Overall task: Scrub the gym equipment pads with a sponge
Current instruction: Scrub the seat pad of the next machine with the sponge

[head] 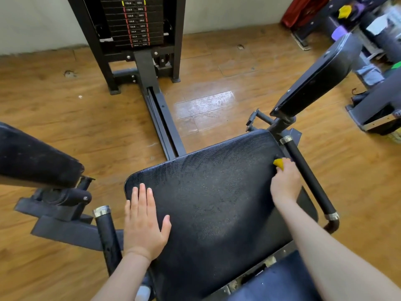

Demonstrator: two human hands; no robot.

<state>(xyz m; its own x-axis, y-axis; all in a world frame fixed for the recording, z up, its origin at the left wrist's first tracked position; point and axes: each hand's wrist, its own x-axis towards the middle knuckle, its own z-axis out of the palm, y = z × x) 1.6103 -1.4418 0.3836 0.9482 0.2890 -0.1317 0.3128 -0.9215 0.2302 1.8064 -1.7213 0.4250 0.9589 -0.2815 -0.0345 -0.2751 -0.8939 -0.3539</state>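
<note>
A black textured seat pad [217, 198] of a gym machine fills the middle of the view. My left hand [143, 222] lies flat on its near left part, fingers spread, holding nothing. My right hand [284, 183] is closed over a yellow sponge [278, 164] and presses it on the pad's far right corner, beside the right handle. Only the sponge's tip shows past my fingers. A second dark pad [280, 281] starts at the bottom edge.
Black foam handles flank the seat, the right handle [308, 177] and the left handle [106, 235]. Padded arms stick out at left [36, 157] and upper right [319, 77]. The weight stack [134, 22] stands ahead on the wooden floor [206, 105]. Cluttered equipment sits far right.
</note>
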